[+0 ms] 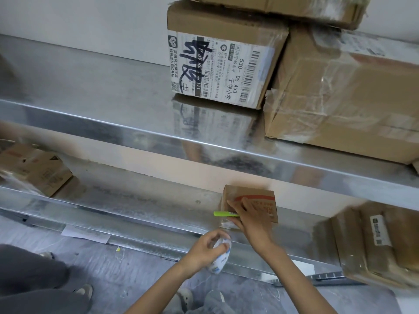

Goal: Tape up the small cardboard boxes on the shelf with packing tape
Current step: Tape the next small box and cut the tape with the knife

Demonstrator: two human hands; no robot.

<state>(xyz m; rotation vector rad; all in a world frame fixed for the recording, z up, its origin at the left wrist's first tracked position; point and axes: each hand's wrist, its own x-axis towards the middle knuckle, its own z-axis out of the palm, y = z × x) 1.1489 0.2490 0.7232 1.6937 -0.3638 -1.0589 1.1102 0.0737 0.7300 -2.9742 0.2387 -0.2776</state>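
A small cardboard box (258,198) with red print stands on the lower metal shelf (136,200). My right hand (247,219) lies against the box's front, fingers spread on it, and holds a green cutter (223,214) that sticks out to the left. A strip of clear tape runs from the box's lower left corner down to the tape roll (221,257). My left hand (204,250) grips that roll just below and in front of the shelf edge.
The upper shelf (113,91) carries a labelled box (222,64) and a larger taped box (344,98). More boxes sit at the lower shelf's left end (34,168) and right end (374,241). Another person's legs (34,286) stand at the left on the floor.
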